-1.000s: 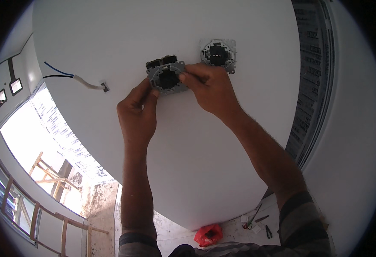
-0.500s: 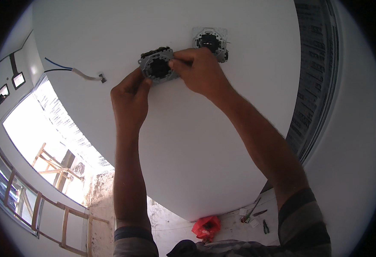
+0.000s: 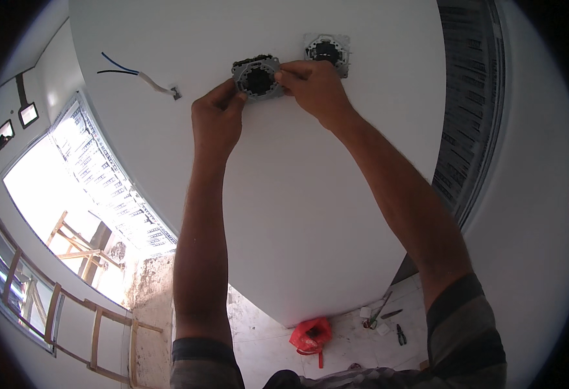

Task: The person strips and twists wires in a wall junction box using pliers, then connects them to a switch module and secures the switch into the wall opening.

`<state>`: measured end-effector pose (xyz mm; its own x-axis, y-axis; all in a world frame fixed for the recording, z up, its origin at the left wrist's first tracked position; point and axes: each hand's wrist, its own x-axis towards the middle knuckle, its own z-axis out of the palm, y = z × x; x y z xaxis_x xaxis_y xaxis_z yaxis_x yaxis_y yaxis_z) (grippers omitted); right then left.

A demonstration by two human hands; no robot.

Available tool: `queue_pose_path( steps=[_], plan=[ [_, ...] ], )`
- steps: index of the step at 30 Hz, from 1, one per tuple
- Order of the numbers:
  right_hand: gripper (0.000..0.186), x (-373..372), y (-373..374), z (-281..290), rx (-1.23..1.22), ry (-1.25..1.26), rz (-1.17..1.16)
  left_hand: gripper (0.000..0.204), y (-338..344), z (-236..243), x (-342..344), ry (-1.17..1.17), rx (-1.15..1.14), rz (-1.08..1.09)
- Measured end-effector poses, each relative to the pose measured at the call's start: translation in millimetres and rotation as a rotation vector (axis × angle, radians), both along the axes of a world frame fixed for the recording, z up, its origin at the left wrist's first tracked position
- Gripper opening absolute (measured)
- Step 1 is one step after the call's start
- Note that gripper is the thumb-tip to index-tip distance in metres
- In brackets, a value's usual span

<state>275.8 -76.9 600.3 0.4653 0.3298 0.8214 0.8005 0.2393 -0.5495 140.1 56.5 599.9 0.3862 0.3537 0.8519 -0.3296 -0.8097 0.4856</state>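
Note:
My left hand (image 3: 218,120) pinches the lower left edge of an electrical wall insert (image 3: 257,79), a black round centre in a grey metal mounting frame. My right hand (image 3: 317,93) grips the same frame at its right edge, thumb and forefinger together. The insert is held against or just in front of the white wall (image 3: 310,194); its back is mostly hidden, so I cannot tell if it touches. A second similar insert (image 3: 326,53) sits on the wall to the right, partly behind my right hand. To the left, a cable (image 3: 151,84) with blue and black wires sticks out of a small wall opening.
Below on the tiled floor lie a red plastic bag (image 3: 310,336), pliers (image 3: 401,334) and several other small tools. A wooden ladder (image 3: 96,337) and a bright opening (image 3: 57,201) are at the left. A film-covered frame (image 3: 469,117) runs along the wall's right edge.
The view has shifted, so wall, cable and inserts sit differently in the picture. Both hands still hold the insert in about the same place on the wall.

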Motion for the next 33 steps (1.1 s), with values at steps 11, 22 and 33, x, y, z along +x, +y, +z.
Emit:
queue_pose_path(
  steps=[11, 22, 33],
  plan=[
    [0.028, -4.6, 2.6, 10.4, -0.053, -0.013, -0.088, 0.033, 3.3, 1.3, 0.3, 0.012, 0.016, 0.07],
    [0.026, 16.2, 1.8, 18.3, -0.103, -0.045, -0.077, 0.052, -9.2, 1.2, 2.2, -0.031, 0.146, 0.237],
    [0.027, 12.6, -2.1, 22.7, -0.165, -0.164, -0.206, 0.054, 19.5, -1.3, 3.9, -0.03, 0.665, 0.598]
  ],
)
